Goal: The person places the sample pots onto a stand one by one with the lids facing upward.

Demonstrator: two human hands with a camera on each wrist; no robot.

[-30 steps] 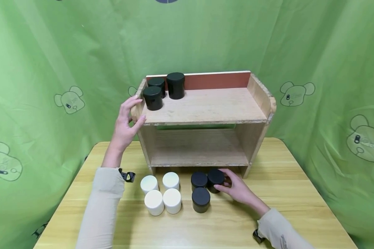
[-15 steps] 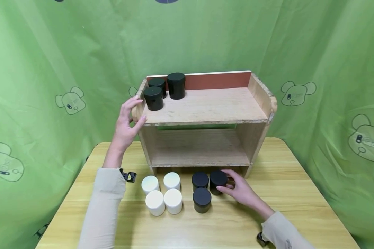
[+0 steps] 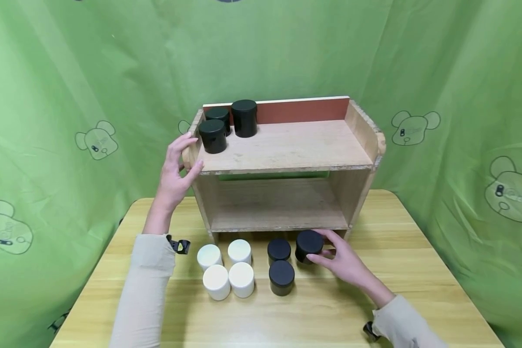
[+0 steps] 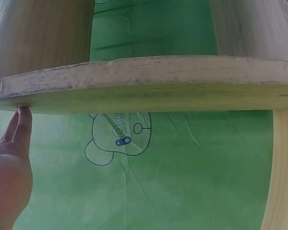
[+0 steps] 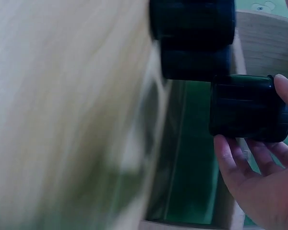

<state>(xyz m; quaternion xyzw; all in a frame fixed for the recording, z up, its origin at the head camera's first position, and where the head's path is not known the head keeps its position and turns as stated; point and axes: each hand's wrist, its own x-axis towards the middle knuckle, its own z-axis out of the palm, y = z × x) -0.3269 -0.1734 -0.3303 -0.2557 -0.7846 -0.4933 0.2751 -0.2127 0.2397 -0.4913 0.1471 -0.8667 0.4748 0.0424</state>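
At the shelf's upper left corner my left hand (image 3: pixel 175 169) grips the side panel of the wooden shelf (image 3: pixel 282 169), thumb at the front edge and fingers over the panel's edge. Two of its fingers meet the wood in the left wrist view. My right hand (image 3: pixel 345 261) pinches a black lidded jar (image 3: pixel 309 244) between thumb and fingers; the right wrist view has this jar (image 5: pixel 249 108) raised off the table. Just left of it stand two more black jars (image 3: pixel 281 278), one behind the other. Three black jars (image 3: pixel 245 119) occupy the top shelf's left end.
Several white lidded jars (image 3: pixel 216 282) stand grouped on the wood-grain table (image 3: pixel 313 319) left of the black ones. The top board has raised side panels and a reddish back strip (image 3: pixel 302 111). A green curtain (image 3: pixel 287 48) hangs behind.
The right hand has drawn its black jar away from the neighbouring black jars, to the right and then up. The left hand keeps its place on the shelf.
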